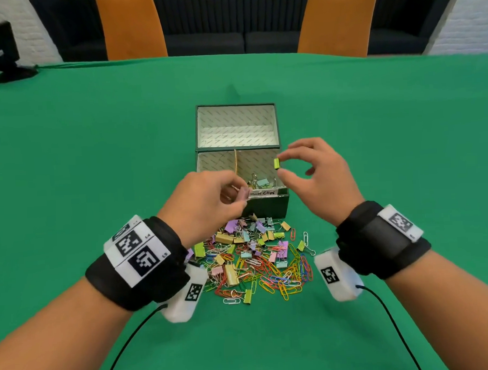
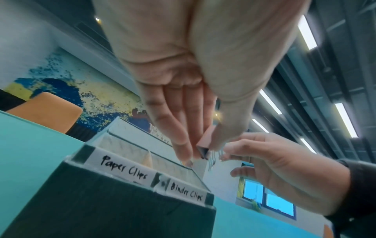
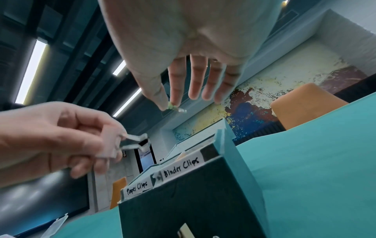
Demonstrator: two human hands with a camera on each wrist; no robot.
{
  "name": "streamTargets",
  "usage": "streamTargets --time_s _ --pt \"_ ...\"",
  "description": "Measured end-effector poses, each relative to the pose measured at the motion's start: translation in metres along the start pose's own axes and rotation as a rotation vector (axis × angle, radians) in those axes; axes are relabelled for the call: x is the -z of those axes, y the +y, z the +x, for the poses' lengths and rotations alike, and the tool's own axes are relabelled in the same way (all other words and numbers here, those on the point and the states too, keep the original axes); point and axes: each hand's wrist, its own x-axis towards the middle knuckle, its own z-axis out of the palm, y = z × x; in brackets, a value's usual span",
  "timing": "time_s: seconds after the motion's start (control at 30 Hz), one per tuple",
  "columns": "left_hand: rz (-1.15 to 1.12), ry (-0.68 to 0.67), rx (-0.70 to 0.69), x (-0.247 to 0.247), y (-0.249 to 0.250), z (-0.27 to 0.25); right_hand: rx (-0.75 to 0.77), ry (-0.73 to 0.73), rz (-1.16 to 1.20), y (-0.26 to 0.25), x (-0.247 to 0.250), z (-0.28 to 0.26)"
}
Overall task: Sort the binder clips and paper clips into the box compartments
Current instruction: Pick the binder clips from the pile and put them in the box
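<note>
while the right hand (image 1: pixel 318 176) pinches a lime green binder clip (image 1: pixel 277 163) between thumb and forefinger, its other fingers (image 3: pixel 198 80) spread loosely, the clip hangs just over the right-hand compartment of the dark green box (image 1: pixel 269 204), the one labelled "binder clips" (image 2: pixel 186 191). several binder clips (image 1: pixel 261 182) already lie in that compartment, below and just ahead of those fingertips. the left hand (image 1: pixel 207 203) holds a pale pink binder clip (image 1: pixel 244 194) pinched between thumb and curled fingers, its wire handles (image 3: pixel 134 141) pointing toward the box, over the near wall close to the cardboard divider (image 1: pixel 236 161). the neighbouring compartment carries the label "paper clips" (image 2: pixel 124 167). behind both sets of fingers the box's lid (image 1: pixel 236 126) lies open, its lining pale and patterned. nearer the wrists than the fingers, a mixed heap of coloured binder clips and paper clips (image 1: pixel 254 257) sits on the green tabletop (image 1: pixel 96 152), touching the box's front. two orange chairs (image 1: pixel 131 24) stand at the far edge.
</note>
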Motion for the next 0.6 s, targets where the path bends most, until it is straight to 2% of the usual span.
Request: streamTargets --time_s 0.13,0.17,0.27,0.3,0.37,0.5,0.6 --pt "-0.001 0.090 -0.003 0.005 0.001 0.008 0.043 0.045 -0.049 -0.005 -0.015 0.017" --pt "0.008 0.101 -0.001 0.005 0.002 0.009 0.026 -0.005 -0.101 -0.004 -0.016 0.020" --pt "0.019 0.119 0.001 0.005 0.003 0.017 -0.072 -0.299 -0.343 0.000 -0.017 0.023" --pt "0.022 0.116 0.000 0.005 0.003 0.022 -0.096 -0.343 -0.364 0.002 -0.017 0.022" --pt "0.015 0.108 0.003 0.007 0.003 0.034 -0.122 -0.298 -0.300 0.006 -0.014 0.016" --pt "0.001 0.153 -0.003 0.012 0.004 0.062 -0.120 -0.080 -0.123 0.012 -0.003 -0.003" --pt "0.026 0.192 -0.016 0.004 0.003 0.077 -0.130 -0.036 -0.070 0.019 0.004 -0.015"
